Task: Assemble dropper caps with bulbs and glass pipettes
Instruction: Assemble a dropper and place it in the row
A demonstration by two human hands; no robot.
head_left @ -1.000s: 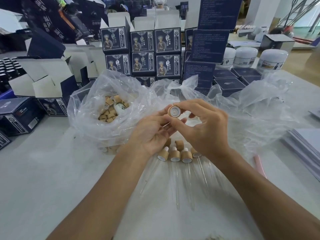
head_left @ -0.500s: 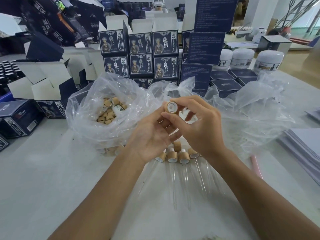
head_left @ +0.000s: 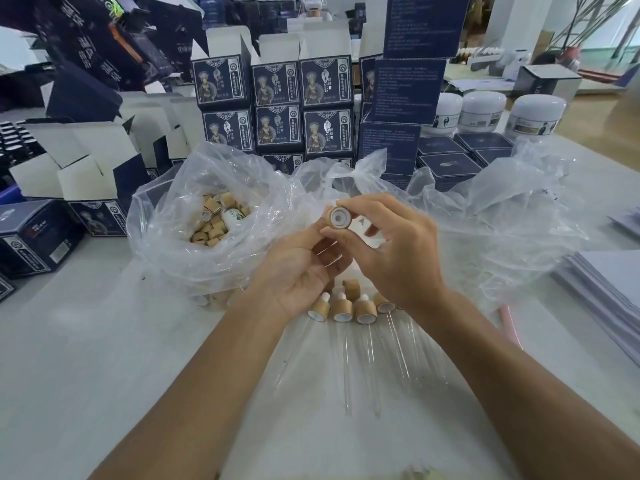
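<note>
Fingers (head_left: pixel 341 202) and thumb of the right hand (head_left: pixel 391 254) pinch a round, bamboo-coloured dropper cap with a white liner (head_left: pixel 338 217) by its rim, its open underside and short axis pointing back toward the camera. The left hand (head_left: pixel 301 271), just below and left of that cap, is the nearer one to feed it; its fingers curl loosely, and whether they hold a glass pipette I cannot tell. Below the cap, finished droppers (head_left: pixel 346 308) lie on the white table (head_left: pixel 86 341), tubes pointing toward the person.

Packing workroom: stacked printed cartons (head_left: pixel 278 105), unfolded box blanks (head_left: pixel 79 157), white cream jars (head_left: pixel 483 109), and a bag of loose caps (head_left: pixel 214 226) crowd one worktable (head_left: pixel 86 341).
</note>
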